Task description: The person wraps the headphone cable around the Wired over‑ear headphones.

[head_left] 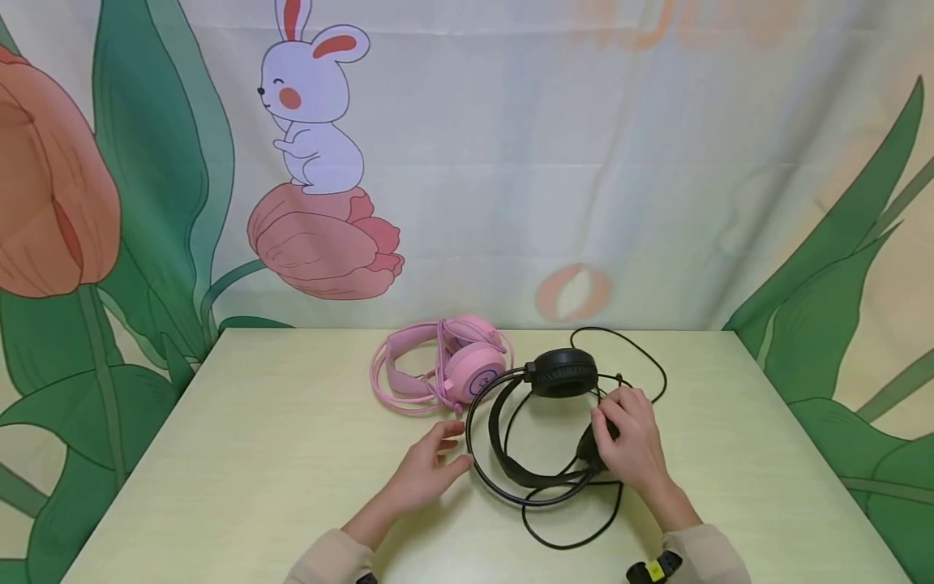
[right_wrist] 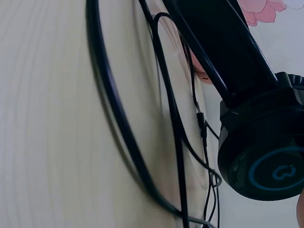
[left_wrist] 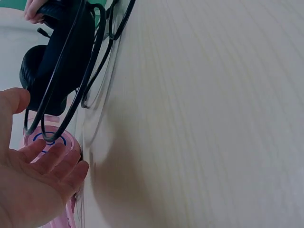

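The right hand [head_left: 629, 434] grips the black headphones [head_left: 562, 373] by one earcup [head_left: 589, 448], the headband [head_left: 512, 469] arching leftward from that grip; the left hand [head_left: 423, 474], fingers loose, holds nothing just beside the headband. The cable [head_left: 562, 548] loops on both sides of the grip, so a lift could snag it; the headband, swung, could knock the pink headphones [head_left: 470, 373] beyond the left hand.

A pale yellow, wood-grained tabletop [head_left: 255, 454] is backed by a creased whitish fabric curtain [head_left: 474, 162], on which a white cartoon rabbit [head_left: 317, 113] is printed atop a pink tulip [head_left: 321, 239]. Both sides are filled by large green printed leaves [head_left: 817, 341].
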The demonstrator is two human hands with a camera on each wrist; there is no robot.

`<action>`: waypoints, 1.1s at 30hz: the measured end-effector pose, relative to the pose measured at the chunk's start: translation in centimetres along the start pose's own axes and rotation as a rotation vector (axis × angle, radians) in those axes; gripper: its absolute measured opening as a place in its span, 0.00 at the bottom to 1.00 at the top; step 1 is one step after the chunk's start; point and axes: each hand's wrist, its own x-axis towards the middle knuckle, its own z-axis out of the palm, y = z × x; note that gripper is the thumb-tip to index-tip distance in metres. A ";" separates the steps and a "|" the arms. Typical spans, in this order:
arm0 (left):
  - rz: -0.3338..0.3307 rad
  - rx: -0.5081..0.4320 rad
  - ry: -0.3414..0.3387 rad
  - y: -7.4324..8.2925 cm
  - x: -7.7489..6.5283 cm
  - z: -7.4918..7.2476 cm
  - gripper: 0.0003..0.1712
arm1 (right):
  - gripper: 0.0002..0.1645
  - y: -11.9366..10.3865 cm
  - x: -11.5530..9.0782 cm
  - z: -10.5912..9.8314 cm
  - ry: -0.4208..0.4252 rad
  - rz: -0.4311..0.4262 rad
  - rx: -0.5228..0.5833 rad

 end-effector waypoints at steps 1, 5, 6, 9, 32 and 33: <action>-0.008 -0.015 0.002 0.0 0.1 0.0 0.27 | 0.13 -0.1 0.1 0.0 0.010 -0.006 0.005; -0.042 -0.125 0.024 0.3 0.4 0.2 0.29 | 0.13 -0.6 0.6 -0.1 0.041 -0.029 0.018; -0.051 -0.159 0.033 0.4 0.5 0.2 0.30 | 0.12 -0.8 0.8 -0.1 0.048 -0.034 0.020; -0.083 -0.251 0.072 0.7 0.8 0.3 0.32 | 0.12 -1.3 1.1 0.0 0.072 -0.052 0.029; -0.375 -0.790 0.098 2.8 1.8 0.3 0.33 | 0.08 -4.4 3.2 1.6 0.184 -0.184 0.085; -0.379 -0.797 0.089 2.9 1.7 0.3 0.33 | 0.08 -4.6 3.2 1.6 0.188 -0.189 0.083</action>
